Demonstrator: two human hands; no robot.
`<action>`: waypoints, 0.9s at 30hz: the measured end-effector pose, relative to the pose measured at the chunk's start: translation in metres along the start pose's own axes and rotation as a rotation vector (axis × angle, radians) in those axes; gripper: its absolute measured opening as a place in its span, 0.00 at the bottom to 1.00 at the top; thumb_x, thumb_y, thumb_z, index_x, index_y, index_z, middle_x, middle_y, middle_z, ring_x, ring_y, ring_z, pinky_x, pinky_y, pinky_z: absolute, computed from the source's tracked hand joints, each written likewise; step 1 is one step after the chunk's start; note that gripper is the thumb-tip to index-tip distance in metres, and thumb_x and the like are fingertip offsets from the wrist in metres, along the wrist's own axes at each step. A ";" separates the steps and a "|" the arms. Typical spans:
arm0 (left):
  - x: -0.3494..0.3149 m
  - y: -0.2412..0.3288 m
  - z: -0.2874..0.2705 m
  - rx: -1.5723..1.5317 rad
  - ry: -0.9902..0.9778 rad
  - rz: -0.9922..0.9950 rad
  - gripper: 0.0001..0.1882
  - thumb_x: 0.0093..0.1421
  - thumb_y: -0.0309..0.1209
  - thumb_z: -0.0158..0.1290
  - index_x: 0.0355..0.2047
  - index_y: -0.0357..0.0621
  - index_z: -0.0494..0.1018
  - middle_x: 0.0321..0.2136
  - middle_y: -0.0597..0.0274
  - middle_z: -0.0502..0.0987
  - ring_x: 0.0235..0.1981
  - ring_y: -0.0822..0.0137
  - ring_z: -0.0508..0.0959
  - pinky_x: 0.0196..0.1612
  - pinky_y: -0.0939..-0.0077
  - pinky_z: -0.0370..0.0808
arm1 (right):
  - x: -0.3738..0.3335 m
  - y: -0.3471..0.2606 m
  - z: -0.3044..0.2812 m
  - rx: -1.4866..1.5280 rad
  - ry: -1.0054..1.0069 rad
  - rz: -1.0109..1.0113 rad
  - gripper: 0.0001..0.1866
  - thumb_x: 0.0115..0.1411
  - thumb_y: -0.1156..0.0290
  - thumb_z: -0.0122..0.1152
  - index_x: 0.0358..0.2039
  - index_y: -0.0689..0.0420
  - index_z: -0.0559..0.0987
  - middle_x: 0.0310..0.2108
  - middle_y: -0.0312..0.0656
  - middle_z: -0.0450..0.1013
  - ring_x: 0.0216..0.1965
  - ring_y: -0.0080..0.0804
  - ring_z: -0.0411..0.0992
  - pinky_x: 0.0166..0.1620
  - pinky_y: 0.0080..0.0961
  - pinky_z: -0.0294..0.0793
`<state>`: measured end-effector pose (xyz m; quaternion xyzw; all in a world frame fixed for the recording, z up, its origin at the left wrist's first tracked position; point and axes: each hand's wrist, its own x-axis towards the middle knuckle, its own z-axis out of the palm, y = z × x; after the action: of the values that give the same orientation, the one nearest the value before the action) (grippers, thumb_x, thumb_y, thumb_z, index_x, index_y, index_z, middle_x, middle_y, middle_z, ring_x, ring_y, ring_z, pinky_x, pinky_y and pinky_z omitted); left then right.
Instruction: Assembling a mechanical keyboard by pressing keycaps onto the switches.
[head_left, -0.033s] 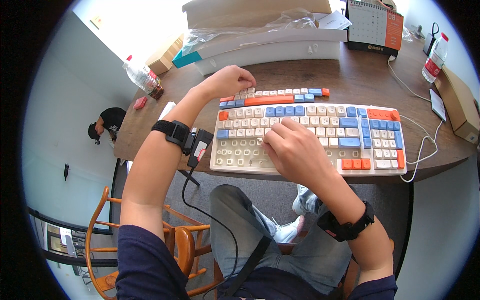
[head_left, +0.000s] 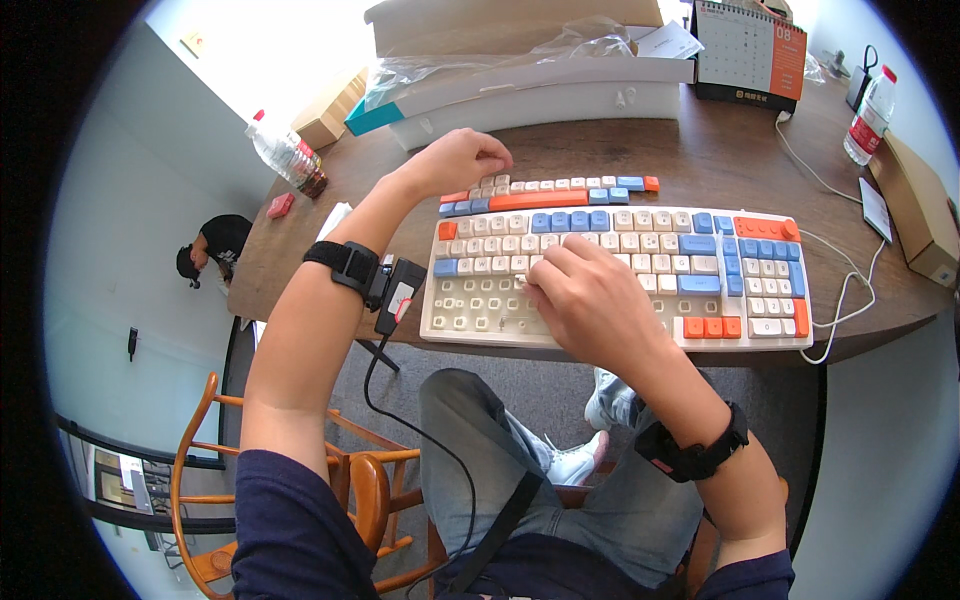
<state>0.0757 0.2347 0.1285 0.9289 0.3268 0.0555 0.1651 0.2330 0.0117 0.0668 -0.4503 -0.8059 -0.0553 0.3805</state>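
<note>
**Two hands on a part-capped keyboard**

Head view, the only one I have. Nothing has moved against the picture just before: both hands sit in the same places, so the keycap work stands where it was.

My feed shows the left hand [head_left: 455, 160] at the left end of the loose rows of cream, blue and orange plastic keycaps [head_left: 570, 190], which lie on the dark brown wooden table [head_left: 720, 150] just behind the keyboard. Its fingers are curled together over the caps. I cannot tell whether they pinch one.

The right hand [head_left: 590, 295] rests on the middle of the wide cream keyboard with blue and orange keys [head_left: 700, 260], fingertips bent down onto the lower rows. They hide what is under them, so I cannot tell if a cap is held. Left of that hand, the lower-left block of bare switches [head_left: 475, 300] shows small square stems with no caps.

The fitted caps look smooth, matte and rounded at the corners. A thin white cable [head_left: 850, 300] loops off the keyboard's right end. A long white cardboard box [head_left: 540, 100] lies behind the loose caps, and a clear plastic bottle [head_left: 285, 155] stands at the table's left edge.
</note>
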 end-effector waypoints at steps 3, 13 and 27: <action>-0.014 0.009 0.001 -0.047 0.179 0.086 0.10 0.63 0.27 0.55 0.43 0.37 0.80 0.38 0.53 0.82 0.39 0.63 0.81 0.47 0.69 0.77 | 0.003 -0.004 -0.004 -0.006 0.000 -0.021 0.04 0.54 0.74 0.60 0.25 0.59 0.75 0.28 0.44 0.73 0.35 0.38 0.72 0.44 0.32 0.74; -0.121 0.077 0.057 -0.112 0.330 0.338 0.15 0.61 0.30 0.59 0.48 0.40 0.77 0.52 0.50 0.75 0.56 0.51 0.73 0.61 0.60 0.68 | -0.001 -0.003 -0.042 0.030 0.127 0.126 0.05 0.59 0.73 0.64 0.33 0.62 0.81 0.29 0.43 0.73 0.35 0.42 0.72 0.41 0.36 0.74; -0.134 0.063 0.086 -0.150 0.552 0.408 0.12 0.58 0.31 0.62 0.43 0.43 0.78 0.53 0.54 0.76 0.58 0.51 0.72 0.61 0.58 0.68 | 0.021 -0.013 -0.033 -0.217 -0.223 0.024 0.06 0.60 0.72 0.60 0.30 0.62 0.80 0.33 0.45 0.74 0.42 0.42 0.71 0.47 0.36 0.73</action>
<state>0.0261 0.0815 0.0698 0.9103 0.1617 0.3605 0.1238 0.2354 0.0044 0.1078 -0.5016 -0.8270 -0.0872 0.2385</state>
